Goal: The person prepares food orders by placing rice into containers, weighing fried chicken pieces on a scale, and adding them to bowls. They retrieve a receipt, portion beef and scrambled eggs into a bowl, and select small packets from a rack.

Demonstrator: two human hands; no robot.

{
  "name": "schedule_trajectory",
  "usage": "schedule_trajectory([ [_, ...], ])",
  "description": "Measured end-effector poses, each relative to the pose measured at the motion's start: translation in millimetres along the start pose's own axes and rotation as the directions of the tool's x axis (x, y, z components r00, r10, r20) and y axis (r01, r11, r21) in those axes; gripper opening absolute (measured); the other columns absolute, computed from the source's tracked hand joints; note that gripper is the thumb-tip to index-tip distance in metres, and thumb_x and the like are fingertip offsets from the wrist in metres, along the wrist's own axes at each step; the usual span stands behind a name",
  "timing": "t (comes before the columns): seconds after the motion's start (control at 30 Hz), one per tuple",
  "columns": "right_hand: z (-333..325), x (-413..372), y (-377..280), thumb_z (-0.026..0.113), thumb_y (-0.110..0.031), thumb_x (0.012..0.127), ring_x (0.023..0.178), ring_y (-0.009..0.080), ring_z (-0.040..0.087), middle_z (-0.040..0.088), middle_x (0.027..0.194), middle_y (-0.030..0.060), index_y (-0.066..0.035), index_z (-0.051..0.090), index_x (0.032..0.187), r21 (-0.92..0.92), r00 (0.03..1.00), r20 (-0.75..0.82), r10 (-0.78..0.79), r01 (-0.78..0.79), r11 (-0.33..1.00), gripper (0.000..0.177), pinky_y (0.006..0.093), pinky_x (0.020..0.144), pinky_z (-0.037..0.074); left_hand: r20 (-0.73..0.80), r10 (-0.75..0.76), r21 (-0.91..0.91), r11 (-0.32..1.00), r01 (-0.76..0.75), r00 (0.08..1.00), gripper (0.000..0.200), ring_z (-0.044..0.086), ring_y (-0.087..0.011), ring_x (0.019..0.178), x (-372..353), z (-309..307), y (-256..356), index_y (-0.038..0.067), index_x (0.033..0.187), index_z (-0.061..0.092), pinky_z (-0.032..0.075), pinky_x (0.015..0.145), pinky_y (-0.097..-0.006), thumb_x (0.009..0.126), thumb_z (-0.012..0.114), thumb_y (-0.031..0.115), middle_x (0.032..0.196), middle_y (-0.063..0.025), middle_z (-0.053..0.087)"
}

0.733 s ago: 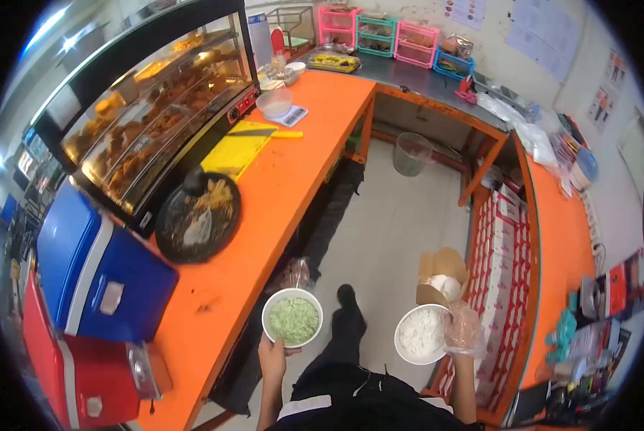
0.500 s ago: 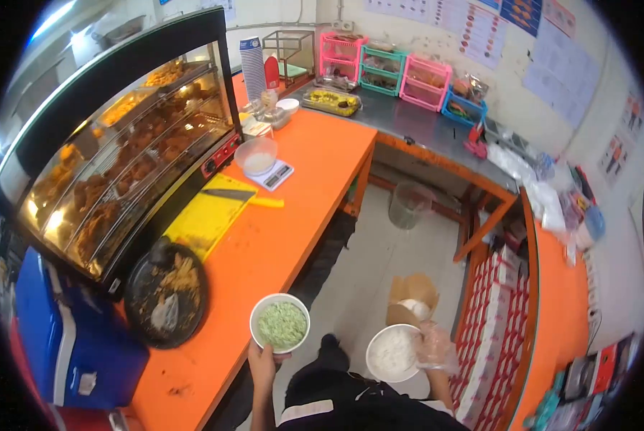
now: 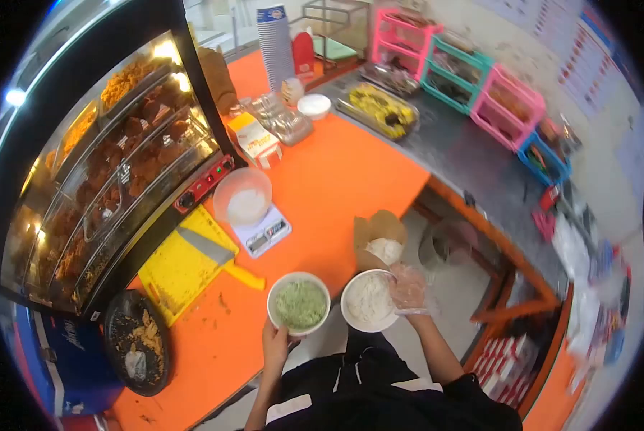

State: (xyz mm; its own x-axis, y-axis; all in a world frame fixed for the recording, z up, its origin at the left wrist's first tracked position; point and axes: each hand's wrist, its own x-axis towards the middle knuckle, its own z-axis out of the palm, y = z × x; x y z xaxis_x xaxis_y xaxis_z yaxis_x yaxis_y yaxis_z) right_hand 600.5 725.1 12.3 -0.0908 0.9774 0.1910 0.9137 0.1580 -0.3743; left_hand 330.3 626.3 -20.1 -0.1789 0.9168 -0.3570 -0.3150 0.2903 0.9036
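My left hand [image 3: 276, 346] grips the lower side of a white bowl of pale green shredded food [image 3: 299, 303]. In a clear plastic glove, my right hand [image 3: 410, 289] is closed at the right rim of a white bowl of white, rice-like food [image 3: 367, 302]. Just beyond that bowl is an open brown paper food box [image 3: 371, 226] with white food inside. The box moves along with my right hand, but how it is held is hidden. Both bowls are upright, side by side and slightly apart, near the edge of the orange table [image 3: 329, 194].
A glass food warmer [image 3: 113, 165] stands at the left. Near it are a yellow cutting board [image 3: 185, 266] with a knife [image 3: 205, 246], a scale [image 3: 263, 233] under a clear bowl, and a black pan [image 3: 139, 345]. Stacked cups [image 3: 273, 50] and a foil tray [image 3: 379, 108] stand farther back.
I have moved closer to the table and the view has turned. My right hand has brought its bowl and the paper box up and leftward, closer to the green-food bowl.
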Motion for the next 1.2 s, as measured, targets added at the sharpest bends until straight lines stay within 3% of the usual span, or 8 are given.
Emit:
schedule_trajectory([
  [0.37, 150, 355, 71, 0.050, -0.027, 0.082, 0.064, 0.0336, 0.055, 0.055, 0.069, 0.0164, -0.006, 0.058, 0.074, 0.174, 0.807, 0.119, -0.578, 0.557, 0.812, 0.023, 0.0435, 0.058, 0.044, -0.491, 0.087, 0.144, 0.989, -0.017, 0.867, 0.041, 0.062, -0.0257, 0.079, 108, 124, -26, -0.005, 0.120, 0.037, 0.056, 0.060, -0.0340, 0.080, 0.037, -0.002, 0.106, -0.0183, 0.053],
  [0.5, 168, 411, 63, 0.055, -0.021, 0.076, 0.067, 0.0328, 0.057, 0.057, 0.071, 0.0160, -0.008, 0.059, 0.086, 0.174, 0.654, 0.250, -0.715, 0.695, 0.697, 0.017, 0.0438, 0.059, 0.045, -0.485, -0.124, -0.138, 0.988, 0.064, 0.866, 0.038, 0.061, -0.0264, 0.084, 153, 161, 12, -0.004, 0.121, 0.036, 0.057, 0.065, -0.0347, 0.083, 0.038, 0.000, 0.106, -0.0187, 0.052],
  [0.63, 162, 425, 53, 0.054, -0.020, 0.076, 0.074, 0.0320, 0.058, 0.057, 0.077, 0.0160, -0.010, 0.059, 0.092, 0.222, 0.560, 0.316, -0.766, 0.742, 0.633, 0.019, 0.0428, 0.062, 0.046, -0.453, -0.040, -0.041, 0.999, 0.024, 0.890, 0.037, 0.061, -0.0251, 0.085, 195, 167, 10, -0.004, 0.121, 0.036, 0.056, 0.066, -0.0329, 0.085, 0.040, 0.003, 0.104, -0.0176, 0.054],
  [0.73, 152, 422, 61, 0.053, -0.026, 0.079, 0.067, 0.0312, 0.056, 0.055, 0.072, 0.0136, -0.007, 0.057, 0.090, 0.329, 0.602, 0.189, -0.776, 0.705, 0.628, 0.022, 0.0441, 0.059, 0.044, -0.458, 0.028, 0.121, 0.992, 0.032, 0.889, 0.038, 0.061, -0.0218, 0.082, 220, 159, -14, -0.003, 0.121, 0.039, 0.053, 0.064, -0.0308, 0.084, 0.042, 0.004, 0.102, -0.0169, 0.056],
  [0.83, 131, 422, 66, 0.050, -0.002, 0.074, 0.092, 0.0315, 0.058, 0.058, 0.106, 0.0164, -0.012, 0.055, 0.111, 0.333, 0.597, 0.319, -0.736, 0.657, 0.677, 0.038, 0.0400, 0.077, 0.047, -0.532, 0.059, 0.053, 0.998, -0.036, 0.845, 0.038, 0.061, -0.0185, 0.077, 229, 162, 1, -0.002, 0.120, 0.042, 0.050, 0.062, -0.0280, 0.083, 0.046, 0.006, 0.097, -0.0159, 0.058],
  [0.9, 110, 418, 65, 0.048, 0.003, 0.073, 0.102, 0.0310, 0.054, 0.053, 0.116, 0.0158, -0.009, 0.051, 0.118, 0.614, 0.584, -0.015, -0.811, 0.646, 0.454, 0.047, 0.0373, 0.086, 0.044, -0.557, 0.049, 0.065, 0.998, -0.016, 0.829, 0.038, 0.061, -0.0179, 0.076, 235, 150, -5, -0.001, 0.120, 0.042, 0.049, 0.060, -0.0279, 0.083, 0.047, 0.009, 0.094, -0.0156, 0.059],
  [1.03, 108, 405, 79, 0.048, 0.002, 0.075, 0.109, 0.0278, 0.051, 0.051, 0.119, 0.0159, -0.005, 0.049, 0.118, 0.528, 0.657, 0.120, -0.744, 0.592, 0.608, 0.043, 0.0365, 0.091, 0.041, -0.561, 0.095, 0.191, 0.981, 0.017, 0.822, 0.038, 0.060, -0.0174, 0.074, 247, 134, 4, 0.001, 0.119, 0.044, 0.047, 0.060, -0.0282, 0.084, 0.047, 0.015, 0.086, -0.0143, 0.061],
  [1.2, 100, 374, 67, 0.050, -0.004, 0.081, 0.100, 0.0278, 0.055, 0.056, 0.110, 0.0133, -0.003, 0.053, 0.111, 0.241, 0.813, -0.159, -0.561, 0.583, 0.776, 0.031, 0.0352, 0.087, 0.042, -0.486, 0.139, 0.319, 0.947, 0.027, 0.863, 0.040, 0.059, -0.0182, 0.073, 222, 131, 11, 0.003, 0.121, 0.044, 0.046, 0.065, -0.0306, 0.087, 0.048, 0.023, 0.083, -0.0132, 0.061],
])
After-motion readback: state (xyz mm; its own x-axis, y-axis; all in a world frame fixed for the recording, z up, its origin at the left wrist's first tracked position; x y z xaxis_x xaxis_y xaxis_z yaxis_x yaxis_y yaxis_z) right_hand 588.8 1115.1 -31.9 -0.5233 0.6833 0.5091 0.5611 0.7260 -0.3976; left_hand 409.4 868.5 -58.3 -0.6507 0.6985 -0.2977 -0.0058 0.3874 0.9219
